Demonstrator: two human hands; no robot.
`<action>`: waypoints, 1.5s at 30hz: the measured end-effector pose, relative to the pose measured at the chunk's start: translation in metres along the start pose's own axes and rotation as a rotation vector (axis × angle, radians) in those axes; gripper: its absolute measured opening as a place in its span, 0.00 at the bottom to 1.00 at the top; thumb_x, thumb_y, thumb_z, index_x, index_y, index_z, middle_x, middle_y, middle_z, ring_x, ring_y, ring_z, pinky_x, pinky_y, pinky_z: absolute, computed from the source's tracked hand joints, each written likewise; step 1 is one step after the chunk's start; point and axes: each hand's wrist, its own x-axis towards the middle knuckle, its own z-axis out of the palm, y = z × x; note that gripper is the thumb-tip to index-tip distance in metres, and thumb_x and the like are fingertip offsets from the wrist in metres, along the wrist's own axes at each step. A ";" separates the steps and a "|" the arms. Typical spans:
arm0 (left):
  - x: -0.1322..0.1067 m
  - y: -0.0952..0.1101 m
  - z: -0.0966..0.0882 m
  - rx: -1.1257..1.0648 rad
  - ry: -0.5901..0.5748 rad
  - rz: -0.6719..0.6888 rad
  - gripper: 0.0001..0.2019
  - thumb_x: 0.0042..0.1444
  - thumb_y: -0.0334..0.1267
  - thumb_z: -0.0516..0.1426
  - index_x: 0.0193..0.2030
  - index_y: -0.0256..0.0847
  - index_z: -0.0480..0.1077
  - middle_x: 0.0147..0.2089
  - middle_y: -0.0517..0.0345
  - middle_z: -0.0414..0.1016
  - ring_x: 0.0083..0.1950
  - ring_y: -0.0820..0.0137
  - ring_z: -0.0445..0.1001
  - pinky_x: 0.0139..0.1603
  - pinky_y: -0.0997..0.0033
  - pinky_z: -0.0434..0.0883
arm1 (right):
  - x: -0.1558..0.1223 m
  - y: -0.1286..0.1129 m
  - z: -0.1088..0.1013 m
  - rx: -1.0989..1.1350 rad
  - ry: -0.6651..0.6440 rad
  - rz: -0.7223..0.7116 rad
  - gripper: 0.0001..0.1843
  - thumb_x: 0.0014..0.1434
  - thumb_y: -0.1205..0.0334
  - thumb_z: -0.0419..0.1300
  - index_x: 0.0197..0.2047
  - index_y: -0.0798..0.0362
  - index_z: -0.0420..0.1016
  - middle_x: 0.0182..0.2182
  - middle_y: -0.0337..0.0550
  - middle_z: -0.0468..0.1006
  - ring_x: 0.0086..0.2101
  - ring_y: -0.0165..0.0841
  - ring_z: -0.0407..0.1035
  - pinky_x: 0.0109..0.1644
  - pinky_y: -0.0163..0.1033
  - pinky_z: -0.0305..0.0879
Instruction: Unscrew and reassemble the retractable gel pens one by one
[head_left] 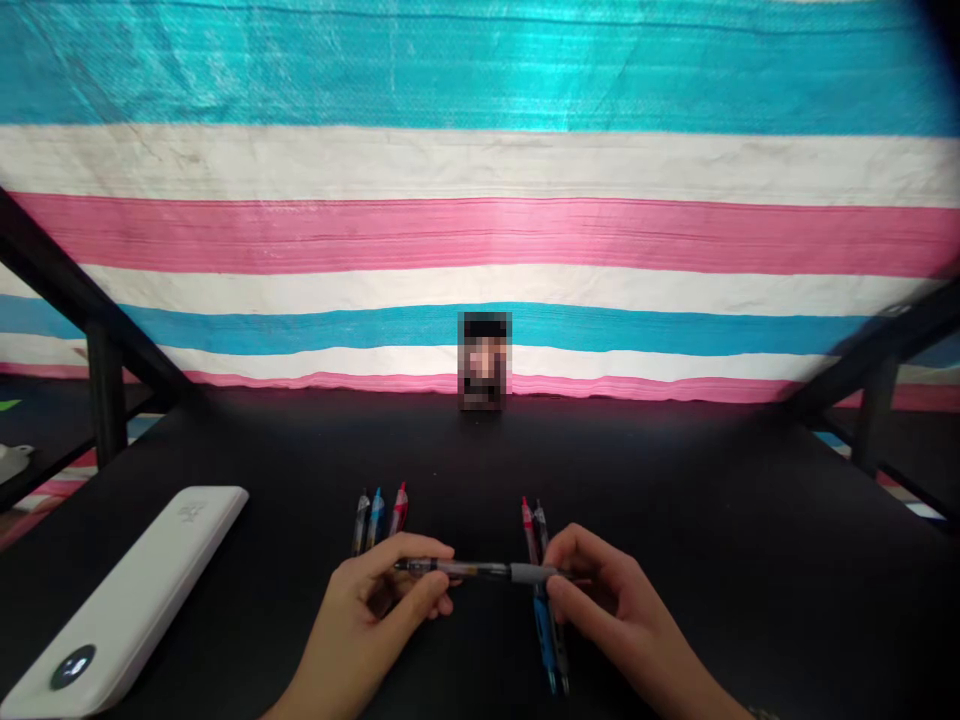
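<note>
A clear-barrelled pen with a grey grip and dark ends lies level between my hands, above the black table. My left hand pinches its dark end between thumb and fingers. At the grey grip, my right hand pinches the other end. Behind my left hand stand out the tops of a black pen, a blue pen and a red pen. By my right hand lie another red pen, a blue pen and dark pens, partly hidden by the hand and the held pen.
A white power bank with a round dark display lies on the left of the black table. A small pixelated object stands at the back edge. Dark frame bars slope at both sides, before a striped sheet.
</note>
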 end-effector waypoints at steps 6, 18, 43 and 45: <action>0.000 0.006 0.002 -0.017 0.013 -0.045 0.07 0.56 0.43 0.65 0.39 0.45 0.82 0.24 0.60 0.82 0.26 0.70 0.79 0.30 0.79 0.74 | 0.002 0.005 -0.001 0.038 -0.055 0.051 0.26 0.66 0.37 0.57 0.34 0.54 0.71 0.22 0.36 0.70 0.22 0.27 0.58 0.27 0.33 0.56; -0.002 0.025 0.008 -0.111 0.090 -0.108 0.05 0.50 0.40 0.67 0.33 0.43 0.82 0.24 0.61 0.79 0.26 0.71 0.77 0.30 0.78 0.72 | -0.003 -0.003 0.005 0.198 0.068 0.036 0.20 0.55 0.48 0.73 0.32 0.54 0.73 0.25 0.35 0.71 0.23 0.25 0.62 0.27 0.31 0.62; 0.008 0.015 -0.003 -0.340 0.159 -0.160 0.12 0.51 0.45 0.69 0.33 0.37 0.80 0.22 0.59 0.76 0.24 0.73 0.71 0.26 0.77 0.68 | -0.008 0.014 -0.010 0.180 0.173 -0.295 0.06 0.67 0.57 0.64 0.39 0.48 0.71 0.32 0.36 0.69 0.26 0.28 0.64 0.31 0.35 0.62; 0.009 0.013 -0.006 -0.363 0.150 -0.141 0.12 0.52 0.45 0.69 0.34 0.37 0.80 0.22 0.59 0.76 0.24 0.73 0.71 0.26 0.77 0.68 | -0.008 0.015 -0.011 0.213 0.212 -0.291 0.08 0.66 0.56 0.65 0.39 0.48 0.71 0.30 0.35 0.69 0.26 0.29 0.64 0.31 0.35 0.62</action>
